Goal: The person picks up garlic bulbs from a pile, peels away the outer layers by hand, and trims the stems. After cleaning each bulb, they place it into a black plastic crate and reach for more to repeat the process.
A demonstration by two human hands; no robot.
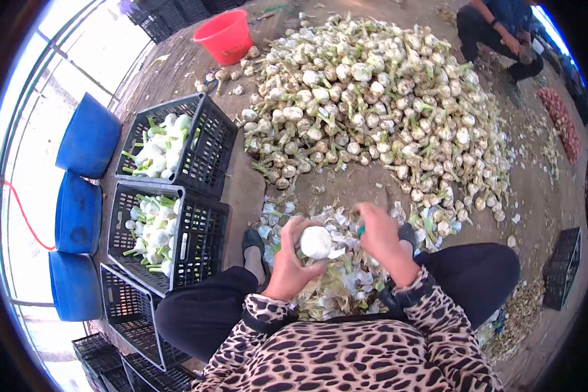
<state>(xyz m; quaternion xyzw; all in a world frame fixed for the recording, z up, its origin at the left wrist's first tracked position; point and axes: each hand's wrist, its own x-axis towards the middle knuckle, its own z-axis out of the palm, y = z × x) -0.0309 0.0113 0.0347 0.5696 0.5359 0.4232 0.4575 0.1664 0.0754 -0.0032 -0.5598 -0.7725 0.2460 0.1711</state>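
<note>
My left hand point(293, 261) is closed around a clean white garlic bulb point(315, 242), held in front of my body with its round face up. To the right of the bulb and apart from it, my right hand point(379, 236) has its fingers curled in. A small green thing point(360, 231) shows at those fingers; the rest of it is hidden, so its kind cannot be made out. Under both hands, loose garlic skins and leaves point(336, 287) cover the ground between my feet.
A large heap of unpeeled garlic point(372, 104) lies ahead. On the left stand black crates point(206, 147) with cleaned garlic, another crate point(127, 304), and blue tubs point(78, 212). A red bucket point(225, 40) is behind them. Another person point(496, 32) squats far right, near a red net sack point(559, 121).
</note>
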